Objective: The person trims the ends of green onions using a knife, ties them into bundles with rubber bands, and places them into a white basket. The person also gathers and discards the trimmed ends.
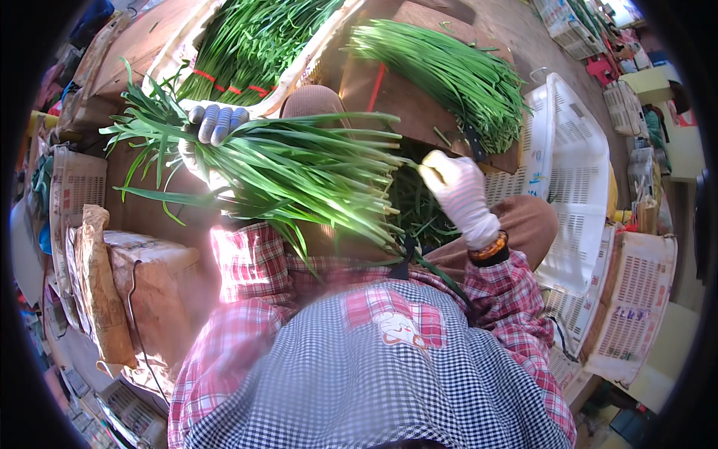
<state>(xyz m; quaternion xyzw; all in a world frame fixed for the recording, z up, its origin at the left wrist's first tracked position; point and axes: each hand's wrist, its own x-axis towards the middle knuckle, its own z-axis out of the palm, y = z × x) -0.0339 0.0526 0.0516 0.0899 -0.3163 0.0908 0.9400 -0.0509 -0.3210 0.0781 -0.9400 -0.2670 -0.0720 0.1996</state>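
My left hand (216, 126), in a grey-striped work glove, is closed around a loose bunch of garlic chives (314, 168). Their leaf tips fan out to the left and the pale cut ends point right. At those ends, my gloved right hand (451, 191) has its thumb and fingers pinched on a thin chive stem (411, 162). A heap of loose green leaves (418, 207) lies low between my legs, partly hidden by the bunch.
A larger pile of chives (443, 78) rests on a brown board (387, 101), with a dark-handled tool (474, 143) at its edge. Ahead, a lined crate (305, 67) holds chive bundles tied with red bands (233, 90). White plastic crates (578, 168) stand right, a cardboard box (162, 297) left.
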